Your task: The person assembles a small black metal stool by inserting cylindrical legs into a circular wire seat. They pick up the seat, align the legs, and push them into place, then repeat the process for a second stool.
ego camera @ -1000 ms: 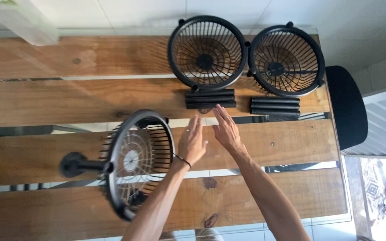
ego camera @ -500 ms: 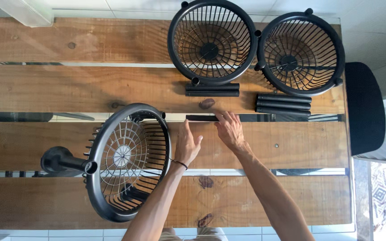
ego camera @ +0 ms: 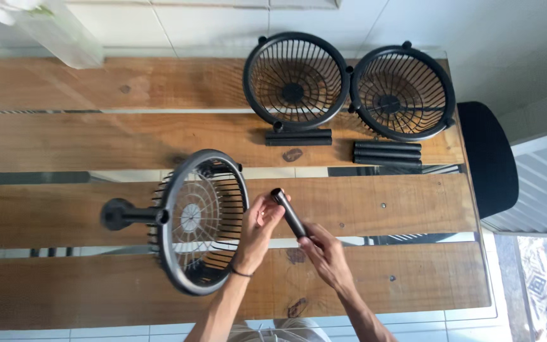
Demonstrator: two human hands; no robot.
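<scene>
Head view: both hands meet just below centre of the wooden plank worktop (ego camera: 64,209). Right hand (ego camera: 325,252) grips the lower end of a short black tube (ego camera: 288,212), fingers curled round it; tube tilts up toward 11 o'clock. Left hand (ego camera: 259,225) has fingers pinched on the tube's upper end, thin dark band on the wrist. Tube sits above the worktop, held in both hands.

At 9 o'clock of the hands, touching close to the left hand: an assembled black fan (ego camera: 197,221) w/ round wire grille, lying on its side, stand and base pointing toward 9.

At 12 o'clock, well apart: black grille half (ego camera: 295,79), w/ a small stack of black tubes (ego camera: 299,137) just below it. At 1–2 o'clock: second grille half (ego camera: 403,92), another stack of tubes (ego camera: 387,154) beneath. Black chair seat (ego camera: 485,158) at 3 o'clock, off the worktop edge.
</scene>
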